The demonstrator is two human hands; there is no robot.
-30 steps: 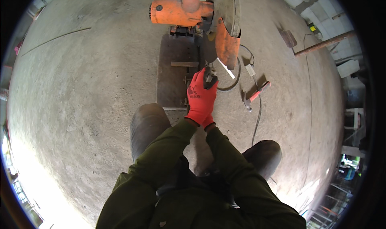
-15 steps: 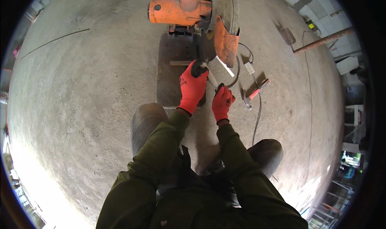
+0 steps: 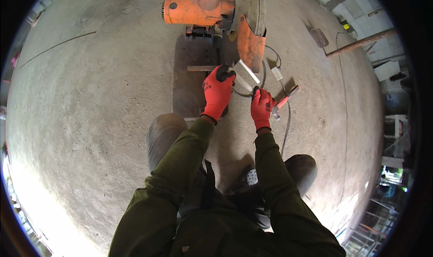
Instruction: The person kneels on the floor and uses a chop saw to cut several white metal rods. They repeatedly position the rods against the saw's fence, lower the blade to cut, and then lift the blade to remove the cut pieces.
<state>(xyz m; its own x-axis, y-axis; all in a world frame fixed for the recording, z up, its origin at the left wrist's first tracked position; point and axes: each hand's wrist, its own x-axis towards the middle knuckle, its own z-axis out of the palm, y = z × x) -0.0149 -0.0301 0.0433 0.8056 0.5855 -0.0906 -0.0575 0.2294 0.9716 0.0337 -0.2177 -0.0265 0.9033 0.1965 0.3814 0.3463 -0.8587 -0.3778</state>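
My left hand (image 3: 218, 90), in a red glove with dark fingertips, is closed around the upper end of a pale, narrow bar (image 3: 243, 82). My right hand (image 3: 262, 107), gloved alike, grips the bar's lower right end. The bar slants between both hands above the edge of the dark base plate (image 3: 182, 90) of an orange cut-off saw (image 3: 194, 10). The saw's large disc (image 3: 252, 6) and orange guard (image 3: 251, 44) are just beyond my hands. A flat strip (image 3: 201, 68) extends left from my left hand across the plate; whether my fingers touch it is hidden.
A white strip (image 3: 249, 71) is by the guard. To the right are a red-handled hammer (image 3: 287, 98), partly behind my right hand, a cable (image 3: 287, 128) and a small pale block (image 3: 276, 73). A rusty pole (image 3: 361, 43) lies farther right; a thin rod (image 3: 56, 47) far left.
My right hand has moved right and slightly away from me, swinging its end of the bar rightward. It now covers part of the hammer. My left hand has stayed nearly in place.
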